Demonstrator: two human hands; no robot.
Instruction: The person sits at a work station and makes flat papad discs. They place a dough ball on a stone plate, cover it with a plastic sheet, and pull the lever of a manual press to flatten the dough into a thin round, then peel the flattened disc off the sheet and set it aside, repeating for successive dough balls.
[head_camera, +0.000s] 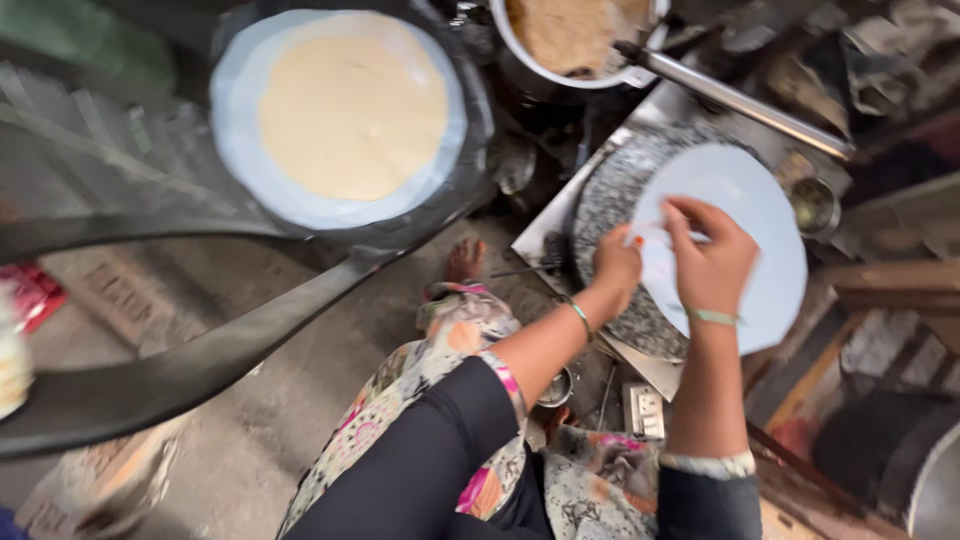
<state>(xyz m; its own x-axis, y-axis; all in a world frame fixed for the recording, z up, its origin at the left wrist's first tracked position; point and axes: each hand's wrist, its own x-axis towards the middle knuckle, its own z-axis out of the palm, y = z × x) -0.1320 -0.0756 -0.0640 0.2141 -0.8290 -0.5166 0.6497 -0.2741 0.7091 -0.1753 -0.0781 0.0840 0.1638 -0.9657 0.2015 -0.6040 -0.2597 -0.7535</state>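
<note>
Fingers (675, 215) of both hands pinch one white sheet (760, 260); one flatbread (350, 115) lies apart.

I note dark sleeves pushed up both forearms, the right with a pale patterned cuff. A green bangle sits on each wrist. Floral garment in pink, orange and cream covers the lap. Foot bare.

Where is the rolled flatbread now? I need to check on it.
Upper left of the head view: the flatbread lies on a pale blue sheet, apart from both hands.
</note>
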